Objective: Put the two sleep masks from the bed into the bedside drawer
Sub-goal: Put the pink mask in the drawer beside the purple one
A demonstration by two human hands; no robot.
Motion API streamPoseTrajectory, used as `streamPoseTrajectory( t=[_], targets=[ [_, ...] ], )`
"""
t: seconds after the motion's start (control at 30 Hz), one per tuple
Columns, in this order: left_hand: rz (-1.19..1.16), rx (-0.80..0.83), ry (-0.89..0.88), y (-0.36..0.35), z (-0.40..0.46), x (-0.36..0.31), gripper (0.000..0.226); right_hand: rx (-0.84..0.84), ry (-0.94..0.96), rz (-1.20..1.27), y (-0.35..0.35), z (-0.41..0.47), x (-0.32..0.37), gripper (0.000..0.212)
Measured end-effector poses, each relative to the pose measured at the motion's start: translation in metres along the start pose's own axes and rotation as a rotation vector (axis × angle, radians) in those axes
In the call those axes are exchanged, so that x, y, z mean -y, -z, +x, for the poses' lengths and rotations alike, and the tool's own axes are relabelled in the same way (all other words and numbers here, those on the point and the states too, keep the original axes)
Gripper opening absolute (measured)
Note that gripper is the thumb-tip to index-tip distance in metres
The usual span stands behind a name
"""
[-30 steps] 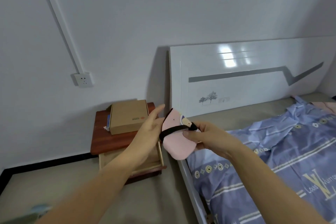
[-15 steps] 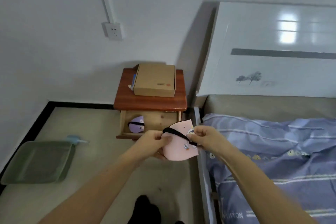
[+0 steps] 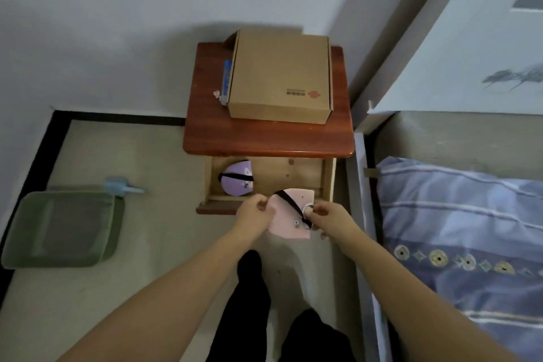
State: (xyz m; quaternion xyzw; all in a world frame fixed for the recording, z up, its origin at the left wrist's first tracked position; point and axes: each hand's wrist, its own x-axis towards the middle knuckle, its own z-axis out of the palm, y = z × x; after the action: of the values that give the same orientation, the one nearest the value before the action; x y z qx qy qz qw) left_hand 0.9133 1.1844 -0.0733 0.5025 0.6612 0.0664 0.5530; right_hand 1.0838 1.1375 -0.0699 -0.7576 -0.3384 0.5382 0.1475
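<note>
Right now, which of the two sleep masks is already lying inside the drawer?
The purple sleep mask, in the left part of the open drawer, untouched. The pink sleep mask is held by the left hand and right hand at the drawer's front edge.

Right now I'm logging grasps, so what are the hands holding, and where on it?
Both hold the pink sleep mask: the left hand pinches its left edge, the right hand grips its right end, by the black strap.
</note>
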Motion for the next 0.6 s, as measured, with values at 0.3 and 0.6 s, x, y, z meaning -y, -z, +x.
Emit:
streamPoseTrajectory(
  t=[0.3, 0.6],
  targets=[
    [-0.07, -0.043, 0.234, -0.05, 0.181, 0.044, 0.039, -0.179, -0.062, -0.037, -0.049, 0.193, -0.021, 0.018],
    [-0.018, -0.064, 0.181, -0.067, 0.192, 0.06, 0.03, -0.162, -0.123, -0.17, -0.057, 0.228, -0.049, 0.028]
  ],
)
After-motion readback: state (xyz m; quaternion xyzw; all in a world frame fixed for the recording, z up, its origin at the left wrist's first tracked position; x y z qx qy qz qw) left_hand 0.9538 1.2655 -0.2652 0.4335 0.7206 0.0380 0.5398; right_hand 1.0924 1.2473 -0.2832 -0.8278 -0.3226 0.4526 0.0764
